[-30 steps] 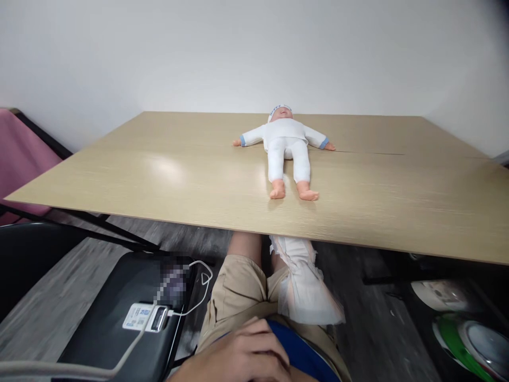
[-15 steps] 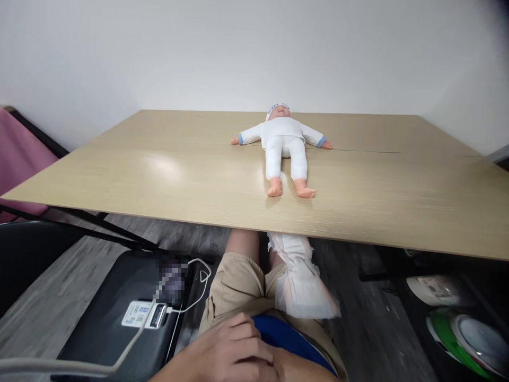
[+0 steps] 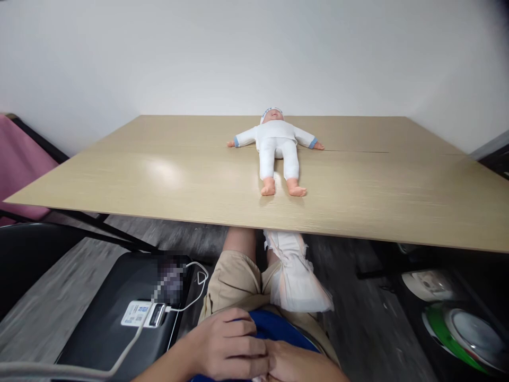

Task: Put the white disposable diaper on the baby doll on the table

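Observation:
My left hand (image 3: 234, 345) lies in my lap with its fingers bent and close together, resting against my right hand (image 3: 292, 362). The two hands touch, and the fingers of my right hand are mostly hidden beneath the left. Across my lap, on the right thigh, lies an unfolded white diaper (image 3: 296, 276), pinched narrow in the middle; neither hand touches it. On the table a baby doll (image 3: 278, 140) in a white suit with blue cuffs lies face up, arms spread and feet toward me.
The wooden table (image 3: 159, 185) has its front edge above my knees. To the left, a black case or seat (image 3: 107, 313) carries a white device (image 3: 137, 314) with cables. A pink cloth (image 3: 19, 164) hangs at far left. Green and white round items (image 3: 465, 334) stand low at right.
The view has shifted slightly, so the doll and diaper appear a little farther left. My hands show a bit more fully, still together in my lap.

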A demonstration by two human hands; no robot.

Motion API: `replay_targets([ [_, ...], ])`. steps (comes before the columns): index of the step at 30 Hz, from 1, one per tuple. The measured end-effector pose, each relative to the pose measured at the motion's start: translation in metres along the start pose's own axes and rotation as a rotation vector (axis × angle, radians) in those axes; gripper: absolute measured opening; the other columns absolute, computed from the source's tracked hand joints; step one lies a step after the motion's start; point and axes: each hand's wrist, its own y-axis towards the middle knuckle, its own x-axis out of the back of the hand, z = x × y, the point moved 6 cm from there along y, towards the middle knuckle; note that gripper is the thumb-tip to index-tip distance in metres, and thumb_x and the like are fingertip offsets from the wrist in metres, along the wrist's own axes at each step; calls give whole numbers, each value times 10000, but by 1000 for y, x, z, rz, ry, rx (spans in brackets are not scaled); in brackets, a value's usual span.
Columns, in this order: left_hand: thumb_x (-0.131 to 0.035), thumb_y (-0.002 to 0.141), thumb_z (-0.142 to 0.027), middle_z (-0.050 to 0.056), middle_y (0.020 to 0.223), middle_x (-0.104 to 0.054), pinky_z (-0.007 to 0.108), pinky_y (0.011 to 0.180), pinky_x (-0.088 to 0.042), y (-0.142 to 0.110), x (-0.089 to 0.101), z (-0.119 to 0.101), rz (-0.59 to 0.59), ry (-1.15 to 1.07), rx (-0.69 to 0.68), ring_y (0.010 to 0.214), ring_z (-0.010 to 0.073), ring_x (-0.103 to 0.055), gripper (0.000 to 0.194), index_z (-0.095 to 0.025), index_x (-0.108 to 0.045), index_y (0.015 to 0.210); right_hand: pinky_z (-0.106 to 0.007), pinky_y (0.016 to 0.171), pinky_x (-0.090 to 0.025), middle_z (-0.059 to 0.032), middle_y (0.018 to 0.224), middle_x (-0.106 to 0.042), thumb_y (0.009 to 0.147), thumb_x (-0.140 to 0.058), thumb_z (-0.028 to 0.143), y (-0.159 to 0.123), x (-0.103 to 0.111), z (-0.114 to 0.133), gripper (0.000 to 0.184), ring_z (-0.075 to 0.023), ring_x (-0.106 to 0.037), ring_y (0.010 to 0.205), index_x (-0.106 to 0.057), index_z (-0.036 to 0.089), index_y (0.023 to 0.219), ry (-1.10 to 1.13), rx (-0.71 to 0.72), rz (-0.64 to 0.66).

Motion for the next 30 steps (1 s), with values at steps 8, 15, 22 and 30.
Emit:
replay_targets([
  [8, -560, 1127, -183, 40, 1167, -844, 327, 1115, -570, 11, -7, 0, -31, -63, 5, 1077, 169, -729, 245, -174, -800, 1173, -268, 1070, -516, -28, 1328, -801, 1021, -587, 440, -19, 11, 2, 351, -231, -708, 1225, -819, 320, 1254, 67, -109, -61],
  [15, -666, 1097, -261, 27, 881, -806, 317, 857, -580, 9, -3, 3, -159, 25, 13, 774, 167, -659, 176, -155, -795, 1042, -297, 1045, -527, -81, 1356, -776, 1044, -552, 438, -20, 6, -14, 356, -249, -716, 1195, -777, 250, 1246, -87, -238, -20],
  [22, -570, 1146, -286, 28, 1023, -846, 327, 991, -569, 25, -6, 6, -59, -109, 103, 934, 181, -702, 200, -175, -727, 1203, -245, 1039, -525, -37, 1291, -808, 1035, -602, 478, -22, 4, -26, 347, -235, -716, 1198, -791, 275, 1244, -94, -242, -57],
  [30, -635, 1094, -334, 53, 903, -755, 364, 836, -557, -7, -15, 27, -93, -98, 222, 839, 208, -654, 122, -222, -682, 1084, -301, 1183, -521, -8, 1486, -742, 1070, -596, 540, -44, 25, -37, 477, -233, -689, 1360, -718, 368, 1498, 71, -279, -185],
])
